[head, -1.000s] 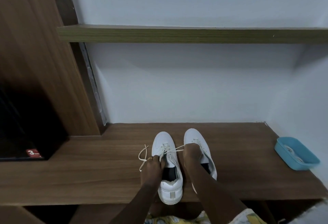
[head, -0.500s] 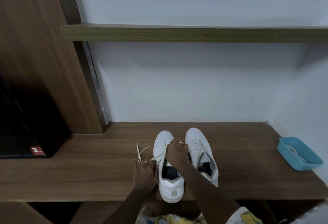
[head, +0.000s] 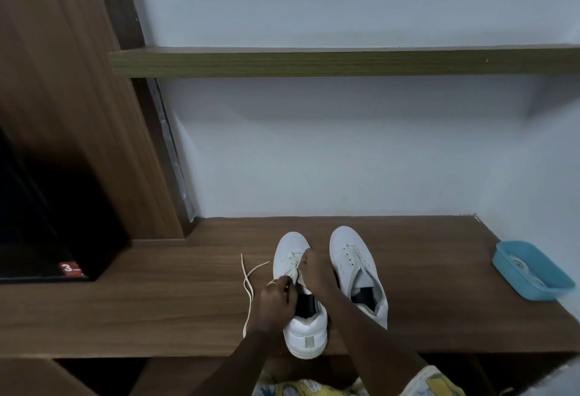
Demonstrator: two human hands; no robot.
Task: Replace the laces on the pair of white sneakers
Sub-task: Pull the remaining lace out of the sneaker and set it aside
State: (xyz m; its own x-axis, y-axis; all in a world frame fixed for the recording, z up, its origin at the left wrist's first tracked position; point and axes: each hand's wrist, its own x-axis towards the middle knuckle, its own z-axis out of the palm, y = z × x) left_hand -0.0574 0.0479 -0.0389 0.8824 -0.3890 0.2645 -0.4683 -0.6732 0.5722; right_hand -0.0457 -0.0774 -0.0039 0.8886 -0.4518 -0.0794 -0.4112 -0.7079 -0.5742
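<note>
I see the left sneaker [head: 303, 333] lying on the counter [head: 157, 301] with its long axis running straight away from me, toe to the wall, just beside its mate [head: 353, 257]. My left hand [head: 274, 301] pinches the lace [head: 248, 285], whose slack trails out to the shoe's left. My right hand [head: 315, 273] curls over the eyelets, seemingly pinching the same lace. I judge the pull goes leftward, so the left hand is the nearer one.

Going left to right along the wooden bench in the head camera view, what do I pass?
Red label → lace trailing on the bench → laced sneaker → laceless sneaker → blue tray.
</note>
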